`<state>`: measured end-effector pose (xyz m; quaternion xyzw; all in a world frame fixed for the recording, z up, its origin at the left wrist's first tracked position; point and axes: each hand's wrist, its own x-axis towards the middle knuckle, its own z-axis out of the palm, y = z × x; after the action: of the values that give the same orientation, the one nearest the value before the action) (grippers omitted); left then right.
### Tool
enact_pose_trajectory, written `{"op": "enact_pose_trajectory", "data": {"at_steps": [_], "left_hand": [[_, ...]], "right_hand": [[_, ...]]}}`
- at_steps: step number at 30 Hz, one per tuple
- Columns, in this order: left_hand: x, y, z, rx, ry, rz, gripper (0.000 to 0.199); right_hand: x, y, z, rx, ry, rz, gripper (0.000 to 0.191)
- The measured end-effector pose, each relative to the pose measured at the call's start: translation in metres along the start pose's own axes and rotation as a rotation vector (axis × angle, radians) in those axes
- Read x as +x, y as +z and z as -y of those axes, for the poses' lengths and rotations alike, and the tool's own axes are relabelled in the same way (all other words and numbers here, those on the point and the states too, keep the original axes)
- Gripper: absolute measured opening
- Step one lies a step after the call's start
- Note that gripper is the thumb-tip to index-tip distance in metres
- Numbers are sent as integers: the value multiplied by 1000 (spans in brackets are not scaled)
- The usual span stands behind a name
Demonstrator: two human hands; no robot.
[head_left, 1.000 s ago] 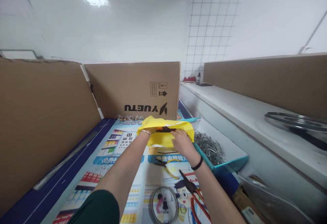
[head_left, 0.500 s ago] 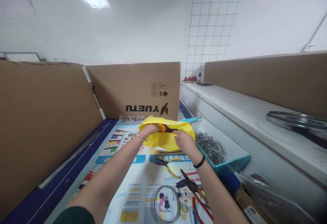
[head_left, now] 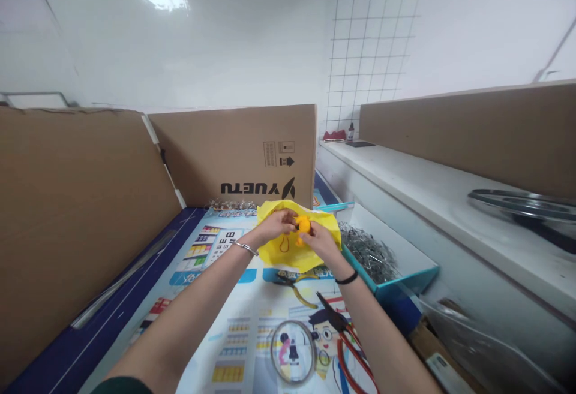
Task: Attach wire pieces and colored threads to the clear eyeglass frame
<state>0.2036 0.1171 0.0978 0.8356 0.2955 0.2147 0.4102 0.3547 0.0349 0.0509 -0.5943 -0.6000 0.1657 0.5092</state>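
Over the yellow sheet or bag (head_left: 274, 256), my two hands meet around a small orange-yellow figure (head_left: 303, 225), which looks like a toy. My right hand (head_left: 320, 243) is closed on its right side. At its left, my left hand (head_left: 278, 223) is closed with fingertips at the figure, around a dark part too small to make out. A thin orange cord loop (head_left: 284, 244) hangs below my left fingers. Just in front of the sheet lie yellow-handled pliers (head_left: 294, 289), and nearer me are red-handled long-nose pliers (head_left: 344, 334).
A teal-edged box (head_left: 405, 289) of tangled metal pieces (head_left: 369, 253) stands to the right. A round clear dish (head_left: 293, 352) lies near me on the printed mat. Cardboard panels (head_left: 234, 154) wall the back and left. A white ledge (head_left: 432, 184) runs along the right.
The yellow sheet or bag, gaping around my left hand before, now lies flatter beneath both hands. The orange-yellow figure and its cord loop have come into view between my hands.
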Motion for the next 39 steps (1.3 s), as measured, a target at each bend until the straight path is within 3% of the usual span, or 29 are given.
{"op": "enact_pose_trajectory", "data": {"at_steps": [5, 8, 12, 15, 17, 20, 27, 33, 39], "left_hand": [[-2, -7, 15, -2, -78, -70, 24], [-7, -9, 14, 2, -122, -33, 33], [-17, -7, 4, -36, -140, 147, 55], [-25, -2, -2, -161, -139, 381, 45], [-31, 3, -3, -279, -137, 447, 37], [-38, 13, 1, -357, -158, 353, 39], [-53, 42, 8, -82, -193, 111, 43], [-64, 53, 8, 278, -118, -47, 13], [-69, 55, 21, 450, -94, -50, 25]], "right_hand": [[-6, -5, 10, 265, 164, 100, 26], [-7, -6, 15, 366, 209, 118, 25], [-6, -7, 16, 433, 222, 129, 23], [-5, -8, 17, 418, 222, 109, 21], [-5, -9, 19, 378, 222, 104, 22], [-5, -8, 22, 273, 212, 126, 25], [-3, -13, 15, -227, 155, 178, 32], [-14, -21, 19, -655, 89, 335, 24], [-8, -5, 34, -882, -16, 366, 36]]}}
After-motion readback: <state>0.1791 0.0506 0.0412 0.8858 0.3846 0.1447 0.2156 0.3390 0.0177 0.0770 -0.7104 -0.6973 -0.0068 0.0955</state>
